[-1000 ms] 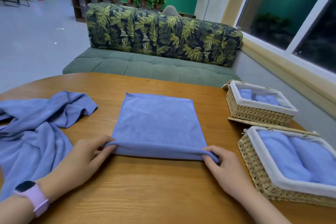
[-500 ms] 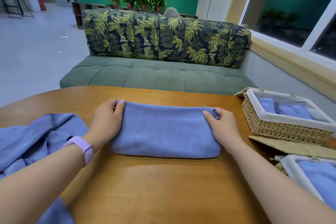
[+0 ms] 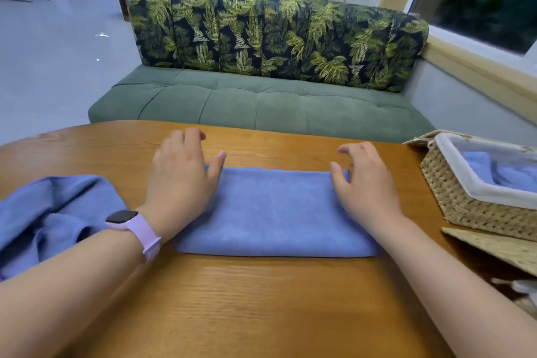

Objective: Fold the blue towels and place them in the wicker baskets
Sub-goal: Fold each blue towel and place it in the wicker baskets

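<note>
Right now, from the head camera, the person's two hands sit at the ends of a folded blue towel (image 3: 276, 212) that lies as a long flat band across the wooden table (image 3: 261, 299). The left hand (image 3: 181, 180) rests over the towel's left end, fingers relaxed and reaching past the far edge onto the wood, thumb lying along that edge; it grips nothing. The right hand (image 3: 364, 183) hovers over or lightly touches the right end with loosely spread, slightly curved fingers, also holding nothing. That placement reads to me as squaring the fold: a hand at each end keeps the layers lined up and pressed flat, and sets both up for a further fold across the length.

A lilac smartwatch (image 3: 132, 222) sits on the left wrist. To the left, a rumpled pile of blue towels (image 3: 49, 218) waits unfolded, within easy reach. At the right edge stands a wicker basket (image 3: 465, 197) with a white liner, folded blue cloth already inside, close enough to drop the next towel in; a flat woven lid (image 3: 494, 244) lies beside it. Beyond the table is a green sofa (image 3: 261, 102) with leaf-print cushions.
</note>
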### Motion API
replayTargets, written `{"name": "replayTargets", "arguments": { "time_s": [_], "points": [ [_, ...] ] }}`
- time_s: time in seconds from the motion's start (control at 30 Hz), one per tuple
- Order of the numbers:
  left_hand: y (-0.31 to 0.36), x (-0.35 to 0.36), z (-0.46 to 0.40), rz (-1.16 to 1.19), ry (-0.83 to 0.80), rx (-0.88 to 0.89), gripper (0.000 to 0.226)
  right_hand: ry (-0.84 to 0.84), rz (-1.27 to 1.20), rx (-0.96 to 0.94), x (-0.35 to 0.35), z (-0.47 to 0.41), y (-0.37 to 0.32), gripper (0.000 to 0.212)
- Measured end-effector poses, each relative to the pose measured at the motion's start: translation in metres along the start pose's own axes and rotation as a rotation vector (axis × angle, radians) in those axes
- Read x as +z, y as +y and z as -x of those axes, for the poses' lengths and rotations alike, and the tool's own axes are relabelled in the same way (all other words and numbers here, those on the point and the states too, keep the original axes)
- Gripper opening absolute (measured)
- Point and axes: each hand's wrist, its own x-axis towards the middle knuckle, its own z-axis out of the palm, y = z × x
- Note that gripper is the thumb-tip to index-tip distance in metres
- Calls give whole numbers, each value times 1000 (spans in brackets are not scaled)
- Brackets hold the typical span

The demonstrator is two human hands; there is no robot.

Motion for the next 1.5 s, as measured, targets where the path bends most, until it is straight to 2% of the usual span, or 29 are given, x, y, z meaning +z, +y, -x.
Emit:
{"name": "replayTargets", "arguments": {
  "time_s": [0.03,0.07,0.1,0.17,0.23,0.3,0.37,0.43,0.57,0.87,1.27,1.37,1.43,1.5],
  "points": [
    [13,-1,2,25,-4,95,28,-8,-3,-87,2,4,-16,24],
    [26,0,8,93,-76,184,25,-76,-25,-163,6,9,-33,25],
    [37,5,15,146,-185,271,30,-190,-56,-208,14,15,-49,33],
    [51,23,35,112,-419,412,53,-413,-39,-236,34,30,-72,62],
    [48,28,46,-8,-550,349,72,-530,129,-217,42,41,-70,88],
    [34,21,47,-59,-600,259,85,-592,179,-160,34,43,-54,96],
    [25,11,47,-105,-612,230,98,-619,186,-121,19,44,-37,98],
    [22,3,48,-134,-620,176,108,-618,222,-93,6,47,-26,91],
    [25,-4,54,-135,-636,129,113,-607,234,-67,0,54,-28,83],
    [23,-22,74,-115,-651,159,113,-628,195,-54,-20,85,-38,82],
    [31,-60,125,-112,-644,232,92,-566,214,-10,-44,148,-52,78],
    [30,-63,122,-129,-635,280,89,-546,202,28,-45,153,-56,79],
    [34,-67,112,-191,-545,443,80,-524,177,74,-49,152,-61,77],
    [43,-73,102,-289,-466,660,59,-498,215,65,-57,149,-64,71]
  ]
}}
